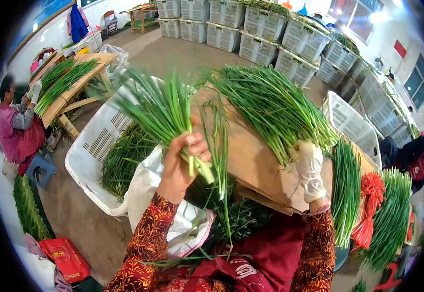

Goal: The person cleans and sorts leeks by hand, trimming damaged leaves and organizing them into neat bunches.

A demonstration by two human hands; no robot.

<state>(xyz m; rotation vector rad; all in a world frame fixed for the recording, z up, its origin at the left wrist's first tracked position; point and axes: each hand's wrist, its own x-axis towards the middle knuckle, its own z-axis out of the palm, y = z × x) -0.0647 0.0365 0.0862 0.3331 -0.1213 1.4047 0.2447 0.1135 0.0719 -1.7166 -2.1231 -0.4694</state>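
Observation:
My bare left hand (185,158) is closed around a bunch of garlic chives (161,114), held up with the leaf tips to the upper left and the pale stem ends pointing down to the right. A few loose strands (218,146) hang beside it. In a white glove, my right hand (308,163) grips stem ends at the near edge of a large pile of garlic chives (265,102). That pile lies on a wooden board (265,175); some of the gloved fingers are hidden among the stems.
Left of the board stands a white crate (88,177) with greens inside. A white sack (146,187) drapes over its near side. More chives (346,194) and red ties (366,207) lie at right. A co-worker (19,119) sits at another table. Stacked crates (256,46) line the back.

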